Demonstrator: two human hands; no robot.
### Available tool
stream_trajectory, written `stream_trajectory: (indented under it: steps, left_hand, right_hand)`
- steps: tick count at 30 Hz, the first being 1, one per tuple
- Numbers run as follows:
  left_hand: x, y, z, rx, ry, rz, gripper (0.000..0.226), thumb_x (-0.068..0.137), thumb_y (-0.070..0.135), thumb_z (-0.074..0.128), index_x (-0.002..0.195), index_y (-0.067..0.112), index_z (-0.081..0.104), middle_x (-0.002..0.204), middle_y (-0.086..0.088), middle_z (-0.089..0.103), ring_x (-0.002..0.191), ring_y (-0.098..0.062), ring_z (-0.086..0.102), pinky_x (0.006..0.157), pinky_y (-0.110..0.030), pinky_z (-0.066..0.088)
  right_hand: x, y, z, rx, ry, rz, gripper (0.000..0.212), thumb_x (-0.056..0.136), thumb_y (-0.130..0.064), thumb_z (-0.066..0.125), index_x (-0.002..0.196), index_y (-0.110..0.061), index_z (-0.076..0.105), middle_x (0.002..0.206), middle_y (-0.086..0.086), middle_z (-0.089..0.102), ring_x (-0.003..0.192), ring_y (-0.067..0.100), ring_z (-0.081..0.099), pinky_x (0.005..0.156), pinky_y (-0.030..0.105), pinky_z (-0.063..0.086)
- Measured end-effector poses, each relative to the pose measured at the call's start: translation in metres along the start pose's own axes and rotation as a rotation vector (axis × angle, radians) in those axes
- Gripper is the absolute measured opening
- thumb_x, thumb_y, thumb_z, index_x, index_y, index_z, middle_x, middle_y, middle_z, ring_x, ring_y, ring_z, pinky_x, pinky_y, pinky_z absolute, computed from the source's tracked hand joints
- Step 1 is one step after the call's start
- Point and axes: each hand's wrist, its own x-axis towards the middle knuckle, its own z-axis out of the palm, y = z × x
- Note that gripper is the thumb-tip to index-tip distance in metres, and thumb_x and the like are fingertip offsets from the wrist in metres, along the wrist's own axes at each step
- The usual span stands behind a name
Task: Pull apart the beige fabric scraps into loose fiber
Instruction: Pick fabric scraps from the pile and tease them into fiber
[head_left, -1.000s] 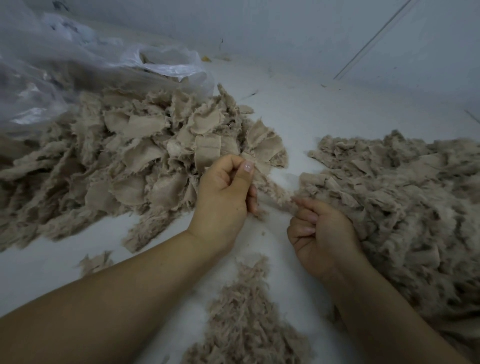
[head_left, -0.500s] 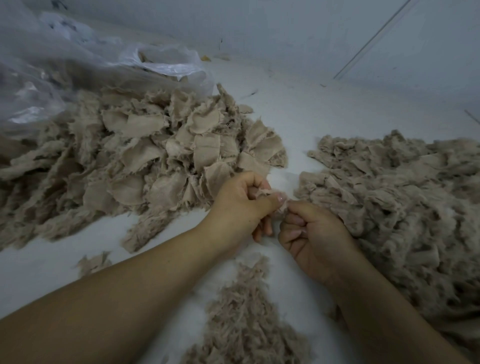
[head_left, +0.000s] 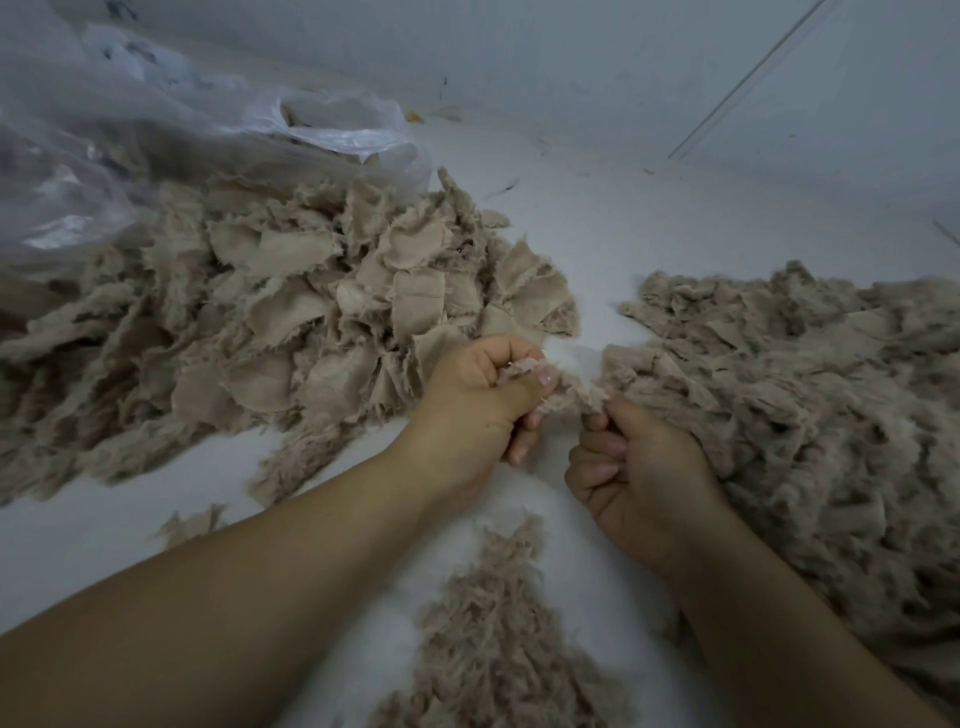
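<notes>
Scrap in hand: beige fabric scrap (head_left: 558, 387), stretched between both hands above the white surface (head_left: 597, 249).
Left hand (head_left: 475, 410): thumb and curled fingers pinch one end, anchoring it.
Right hand (head_left: 641, 475): fingers pinch the opposite end, so tension frays the weave.
Scrap pile (head_left: 291, 312): unworked pieces, left, within reach.
Fiber heap (head_left: 810, 395): loosened material, right.
Plastic bag (head_left: 171, 140): behind the pile.

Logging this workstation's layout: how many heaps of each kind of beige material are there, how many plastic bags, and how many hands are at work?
Heap of whole fabric scraps: 1
Heaps of pulled-apart fiber, right and near: 2
Clear plastic bag: 1
Hands on one scrap, left hand, right hand: 2
Total: 6
</notes>
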Motion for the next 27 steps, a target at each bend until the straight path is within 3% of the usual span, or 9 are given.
stream_trajectory:
  steps: [4,14,16,19,21,24,27]
  left_hand:
    - [-0.002,-0.001,0.000,0.014,-0.005,0.006,0.014,0.095,0.003,0.057,0.081,0.009,0.057,0.055,-0.006,0.047,0.043,-0.018,0.032,0.036,-0.020,0.032]
    - [-0.002,0.009,-0.011,-0.098,-0.081,0.026,0.009,0.090,0.006,0.060,0.083,0.006,0.055,0.052,-0.005,0.047,0.032,-0.012,0.032,0.035,-0.016,0.028]
    - [-0.001,0.012,-0.014,-0.084,-0.024,0.024,0.010,0.085,0.010,0.066,0.080,0.008,0.057,0.053,-0.005,0.049,0.036,-0.013,0.035,0.034,-0.017,0.029]
    - [0.000,0.008,-0.012,-0.041,0.003,0.013,0.010,0.083,0.010,0.064,0.087,0.006,0.055,0.056,-0.010,0.056,0.035,-0.018,0.047,0.037,-0.020,0.035]
    - [0.000,0.005,-0.007,-0.016,-0.007,0.020,0.012,0.089,-0.002,0.059,0.093,0.003,0.049,0.061,-0.015,0.061,0.038,-0.022,0.055,0.038,-0.023,0.041]
    - [-0.001,-0.002,0.001,0.146,-0.002,0.054,0.017,0.092,-0.010,0.055,0.090,0.004,0.046,0.065,-0.017,0.059,0.041,-0.023,0.058,0.038,-0.028,0.047]
    - [-0.005,-0.006,0.006,0.307,0.036,0.099,0.021,0.092,-0.005,0.058,0.080,0.008,0.049,0.059,-0.009,0.053,0.039,-0.019,0.054,0.038,-0.025,0.044]
  right_hand:
    - [-0.001,0.000,0.001,0.026,0.023,-0.001,0.044,0.105,-0.027,0.041,0.063,-0.013,0.039,0.042,-0.006,0.027,0.032,0.004,0.022,0.030,0.014,0.024]
    - [0.002,-0.005,-0.004,0.110,0.007,0.023,0.047,0.105,-0.029,0.042,0.060,-0.015,0.038,0.043,-0.007,0.025,0.033,0.004,0.020,0.031,0.013,0.022]
    - [0.002,-0.002,-0.006,0.065,-0.003,-0.004,0.037,0.104,-0.023,0.043,0.069,-0.011,0.047,0.044,-0.007,0.027,0.033,0.003,0.021,0.031,0.013,0.024]
    - [0.003,0.002,-0.005,-0.027,-0.081,-0.033,0.014,0.099,-0.009,0.047,0.101,-0.008,0.061,0.044,-0.008,0.032,0.033,0.001,0.025,0.032,0.013,0.027]
    - [-0.001,0.000,-0.003,-0.061,-0.149,-0.033,0.011,0.092,-0.020,0.057,0.092,-0.011,0.063,0.044,-0.008,0.034,0.032,0.002,0.028,0.032,0.013,0.027]
    - [-0.007,0.003,0.000,-0.175,-0.290,-0.116,0.032,0.080,-0.038,0.061,0.057,-0.017,0.064,0.044,-0.002,0.045,0.037,0.005,0.042,0.034,0.012,0.028]
    - [-0.008,0.007,0.001,-0.276,-0.284,-0.229,0.036,0.083,-0.029,0.061,0.048,-0.019,0.065,0.042,-0.001,0.049,0.039,0.006,0.044,0.038,0.013,0.030]
